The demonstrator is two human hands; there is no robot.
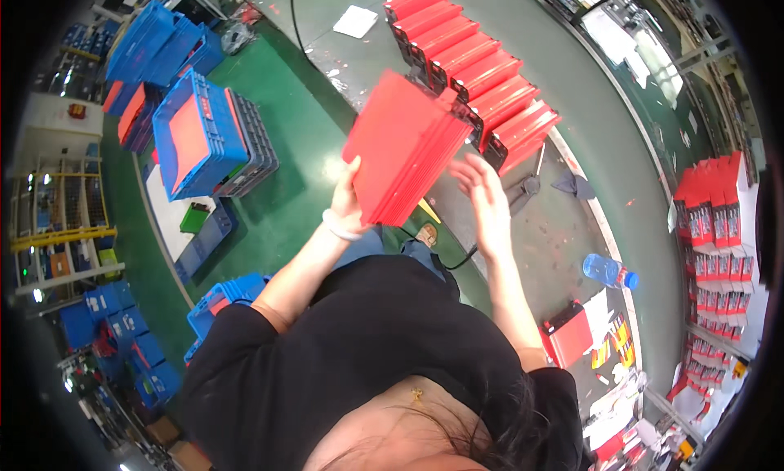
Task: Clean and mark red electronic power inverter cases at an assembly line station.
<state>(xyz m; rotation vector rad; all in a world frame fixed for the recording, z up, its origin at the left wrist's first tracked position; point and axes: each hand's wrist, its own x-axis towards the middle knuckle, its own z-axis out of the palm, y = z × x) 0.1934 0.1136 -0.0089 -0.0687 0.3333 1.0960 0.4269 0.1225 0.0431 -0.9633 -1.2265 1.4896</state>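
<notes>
A thick stack of flat red panels [398, 148] is held up over the near edge of the grey worktable. My left hand [349, 203] grips its lower left side, thumb on the top face, the other fingers hidden underneath. Close to the stack's right side is my right hand [485, 195], fingers apart and slightly blurred, with nothing in it. Just beyond the stack, a slanting row of red box-shaped units [482, 58] with black ends stands on the table. The stack covers part of the row's near side.
A blue bottle [608, 271], a red case [567, 334] and a white paper [355, 22] lie on the worktable [563, 218]. Blue crates [192, 136] holding red panels stand on the left above the green floor [286, 120]. Red packages [710, 205] fill a rack at right.
</notes>
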